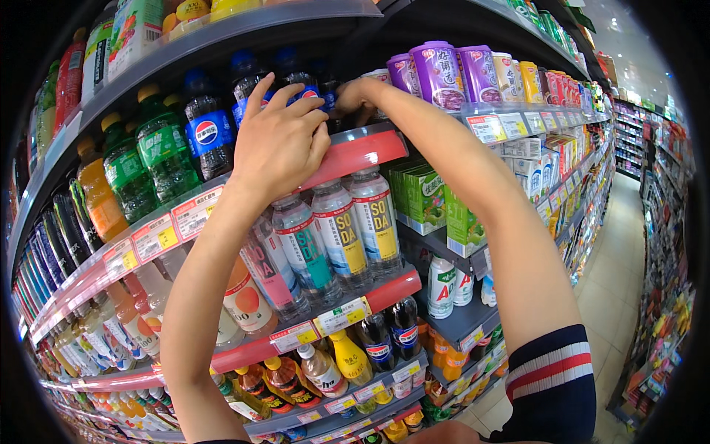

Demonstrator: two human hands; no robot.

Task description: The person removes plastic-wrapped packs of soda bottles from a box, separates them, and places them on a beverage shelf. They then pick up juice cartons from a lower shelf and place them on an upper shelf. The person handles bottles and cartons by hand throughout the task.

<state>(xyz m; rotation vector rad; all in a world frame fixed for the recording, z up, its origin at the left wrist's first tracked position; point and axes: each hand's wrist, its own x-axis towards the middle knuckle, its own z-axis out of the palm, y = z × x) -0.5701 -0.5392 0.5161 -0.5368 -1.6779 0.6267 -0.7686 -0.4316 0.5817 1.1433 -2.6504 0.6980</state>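
Observation:
On the shelf in front of me stand several Pepsi cola bottles (206, 130) with blue caps and blue labels. My left hand (283, 136) lies back-up across the fronts of the bottles nearest the shelf's right end, its fingers spread over their labels. It hides much of those bottles. My right hand (358, 100) reaches in from the right at that same end, beside the last dark bottle (328, 97). Its fingers curl inward and are partly hidden, so whether they grip anything does not show. Below the left hand runs the red shelf edge strip (355, 158).
Green soda bottles (166, 150) stand left of the cola. Purple porridge cans (438, 75) fill the adjoining shelf at right. Clear soda water bottles (338, 227) line the shelf below, near green drink cartons (463, 216). A tiled aisle (604, 261) runs along the right.

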